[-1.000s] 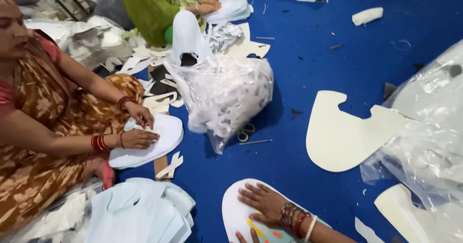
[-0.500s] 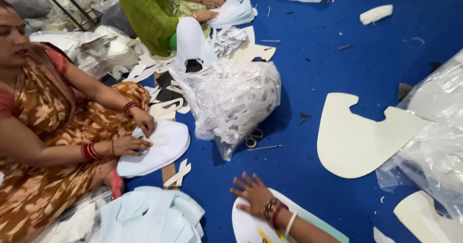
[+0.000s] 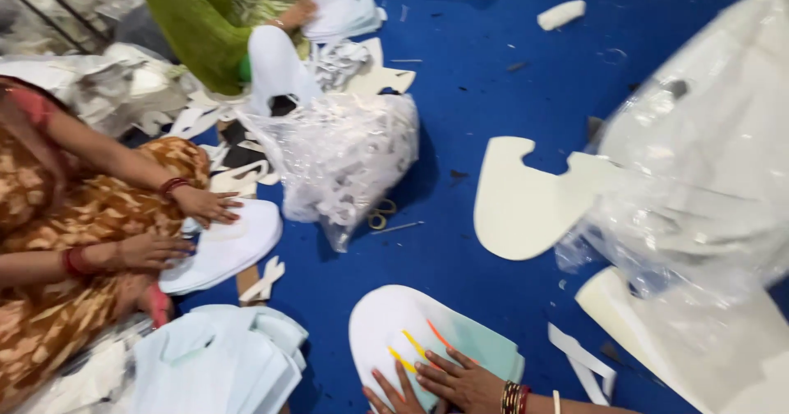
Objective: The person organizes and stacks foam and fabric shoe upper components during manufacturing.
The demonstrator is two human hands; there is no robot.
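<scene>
Pressing down with the right hand (image 3: 464, 381), fingers spread wide and flat, gripping nothing, palm resting on the white rounded piece (image 3: 382, 324) at the bottom of the view. Bringing in the left hand (image 3: 393, 396) just beside it, only partly in view at the bottom edge, fingers also stretched out and open, fingertips touching the same piece and closing on nothing. Resting that piece on a pale green sheet (image 3: 485, 344), both lying on the blue floor mat (image 3: 460, 77), near the pile of pale cut pieces (image 3: 214, 365) and well apart from the scissors (image 3: 380, 215). Showing some orange and yellow streaks across the white surface, too blurred to tell what. Judging the work as flattening or lining up: probably best spreading the pressure evenly through both palms, matching the curved edges of the two layers before shifting anything, and avoiding dragging one layer off the other. Sitting close by at the left, a co-worker's hands (image 3: 177, 229) lying flat on another white stack (image 3: 234, 246). Standing between the two, a clear bag of scraps (image 3: 345, 159); lying to the right, a cream cut-out (image 3: 526, 200) against a big plastic-wrapped bundle (image 3: 707, 159).
</scene>
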